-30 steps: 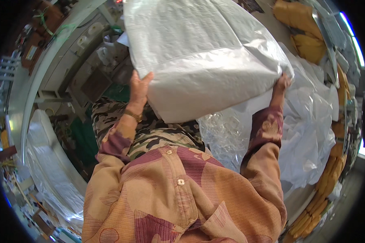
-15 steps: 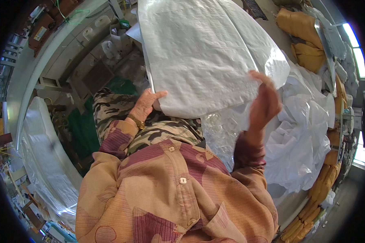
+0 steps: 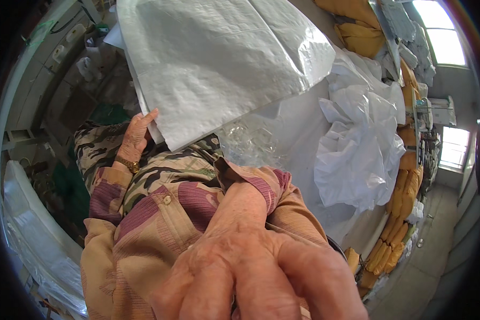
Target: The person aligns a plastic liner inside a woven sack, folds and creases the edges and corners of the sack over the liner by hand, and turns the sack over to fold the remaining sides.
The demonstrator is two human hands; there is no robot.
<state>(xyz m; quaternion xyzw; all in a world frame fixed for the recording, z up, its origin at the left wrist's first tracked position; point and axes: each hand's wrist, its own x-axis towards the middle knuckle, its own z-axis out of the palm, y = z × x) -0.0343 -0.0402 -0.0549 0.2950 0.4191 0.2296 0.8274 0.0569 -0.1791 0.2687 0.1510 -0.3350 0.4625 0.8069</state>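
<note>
A large white woven sack (image 3: 218,64) hangs flat in front of me, filling the upper middle of the view. My left hand (image 3: 136,136) grips its lower left edge, a gold watch on the wrist. My right hand (image 3: 250,272) is off the sack and very close to the camera, filling the lower middle. Its fingers are apart and hold nothing. My patterned shirt and camouflage trousers show below the sack.
Crumpled clear and white plastic bags (image 3: 357,154) lie on a white surface to the right. Yellow filled sacks (image 3: 397,234) are stacked along the right side and at the top right. Shelving and a white bundle (image 3: 32,234) stand to the left.
My right hand let go of the sack's right edge and rose close to the camera. The sack now hangs from my left hand alone.
</note>
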